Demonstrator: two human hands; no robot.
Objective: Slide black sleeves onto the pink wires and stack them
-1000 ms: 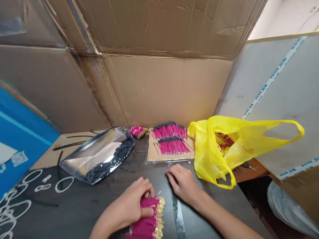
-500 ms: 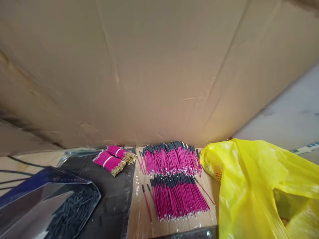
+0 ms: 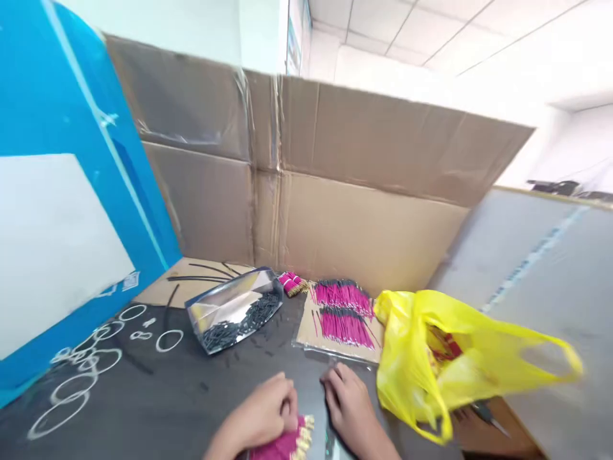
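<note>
At the bottom of the view my left hand point(image 3: 261, 418) is curled over a bundle of pink wires with gold tips point(image 3: 287, 443) on the dark table point(image 3: 158, 396). Just to its right my right hand point(image 3: 348, 406) rests palm down on the table, fingers bent, close to the edge of a cardboard sheet point(image 3: 306, 329). Two rows of loose pink wires with black ends point(image 3: 343, 313) lie on that sheet. A small tied pink bundle point(image 3: 292, 283) lies behind it.
A clear tray of small black tubes point(image 3: 234, 310) sits left of centre. White rubber bands point(image 3: 96, 358) are scattered at the left. A yellow plastic bag point(image 3: 454, 358) stands at the right. Cardboard walls point(image 3: 345, 211) and a blue board point(image 3: 57, 191) close the table in.
The camera swung up close to the cardboard wall, then pulled back and up; both hands are back in view, in much the same places as a second ago.
</note>
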